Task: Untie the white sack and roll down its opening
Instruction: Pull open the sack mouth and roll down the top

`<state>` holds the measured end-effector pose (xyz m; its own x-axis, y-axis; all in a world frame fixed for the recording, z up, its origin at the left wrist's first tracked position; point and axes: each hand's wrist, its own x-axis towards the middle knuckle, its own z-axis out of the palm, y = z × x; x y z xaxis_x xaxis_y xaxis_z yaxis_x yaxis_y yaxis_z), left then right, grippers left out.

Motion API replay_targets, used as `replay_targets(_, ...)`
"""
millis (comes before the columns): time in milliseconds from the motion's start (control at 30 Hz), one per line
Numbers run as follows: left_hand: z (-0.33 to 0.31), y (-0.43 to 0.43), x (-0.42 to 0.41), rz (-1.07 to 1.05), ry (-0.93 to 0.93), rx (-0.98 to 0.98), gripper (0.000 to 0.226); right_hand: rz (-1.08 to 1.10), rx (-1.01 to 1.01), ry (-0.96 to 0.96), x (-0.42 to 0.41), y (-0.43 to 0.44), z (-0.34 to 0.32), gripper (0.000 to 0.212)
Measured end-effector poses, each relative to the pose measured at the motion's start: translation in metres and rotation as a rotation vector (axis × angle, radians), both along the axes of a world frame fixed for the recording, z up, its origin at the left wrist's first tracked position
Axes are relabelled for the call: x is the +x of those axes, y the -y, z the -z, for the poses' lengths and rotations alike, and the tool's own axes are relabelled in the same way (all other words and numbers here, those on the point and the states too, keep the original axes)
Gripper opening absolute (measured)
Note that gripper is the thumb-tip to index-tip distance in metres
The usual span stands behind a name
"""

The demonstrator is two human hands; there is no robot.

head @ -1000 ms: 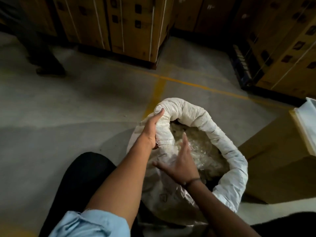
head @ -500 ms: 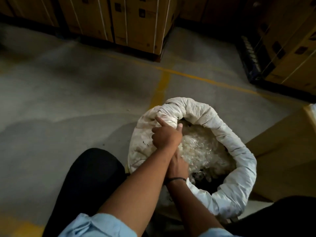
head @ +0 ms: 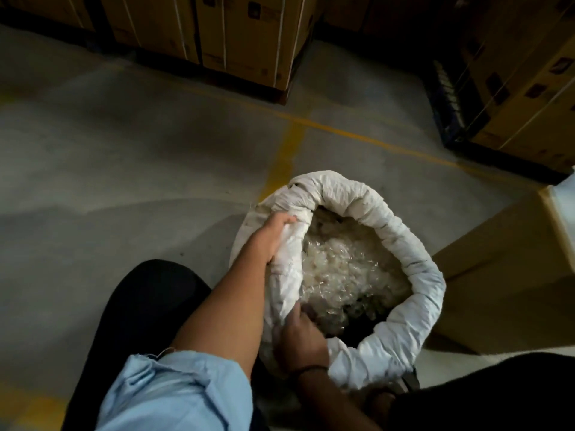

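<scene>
The white sack (head: 413,293) stands open on the floor between my knees, its mouth rolled into a thick ring on the far and right sides. Pale, glossy shredded material (head: 345,275) fills it. My left hand (head: 273,234) grips the left edge of the rim from outside, fingers curled over the cloth. My right hand (head: 300,337) holds the near edge of the rim, fingers tucked inside the fold. The near-left stretch of cloth between my hands is loose and less tightly rolled.
Strapped cardboard boxes on pallets (head: 249,35) line the back, more at the right (head: 529,88). A brown carton (head: 504,269) stands just right of the sack. Yellow lines (head: 286,154) cross the grey concrete floor. My dark-trousered knees flank the sack.
My left hand slid from the inner rim to grip the outer left edge. My right hand moved down to the near edge. The view tilted down slightly.
</scene>
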<state>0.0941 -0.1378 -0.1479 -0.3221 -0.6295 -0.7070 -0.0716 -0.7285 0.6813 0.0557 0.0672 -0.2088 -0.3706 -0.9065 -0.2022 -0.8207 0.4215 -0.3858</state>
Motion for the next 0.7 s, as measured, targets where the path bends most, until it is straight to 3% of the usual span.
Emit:
replay_targets(67, -0.015, -0.003, -0.022, -0.022, 0.451, -0.054, 0.063, -0.109, 0.002, -0.071, 0.012, -0.007, 0.011, 0.018)
replay_targets(133, -0.017, -0.010, -0.043, -0.017, 0.789, -0.392, 0.082, -0.250, 0.006, -0.261, 0.016, -0.023, 0.021, 0.017)
replay_targets(200, -0.008, -0.018, -0.060, 0.124, 0.848, -0.689, 0.099, -0.252, 0.058, -0.260, 0.008, -0.026, 0.014, 0.029)
replay_targets(300, 0.016, -0.014, -0.067, 0.264, 0.955, -0.829, 0.112, -0.322, 0.039, -0.089, -0.019, -0.005, -0.010, 0.066)
replay_targets(367, 0.030, -0.007, -0.060, 0.230, 1.021, -0.905, 0.109, -0.404, -0.037, 0.093, -0.047, 0.018, -0.031, 0.057)
replay_targets(400, 0.036, -0.002, -0.055, 0.184, 1.032, -0.960, 0.101, -0.408, -0.161, 0.047, -0.063, 0.030, -0.040, 0.046)
replay_targets(467, 0.042, 0.010, -0.048, 0.120, 0.974, -0.999, 0.081, -0.341, -0.368, -0.224, -0.094, 0.061, -0.048, 0.037)
replay_targets(533, 0.040, 0.027, -0.044, 0.131, 0.808, -0.896, 0.068, -0.256, -0.350, -0.482, -0.118, 0.100, -0.055, 0.070)
replay_targets(600, 0.034, 0.041, -0.042, 0.177, 0.586, -0.718, 0.064, -0.276, -0.298, -0.600, -0.142, 0.145, -0.060, 0.099)
replay_targets(700, 0.034, 0.063, -0.032, 0.211, 0.134, -0.448, 0.051, -0.390, -0.162, -0.654, -0.166, 0.205, -0.062, 0.114)
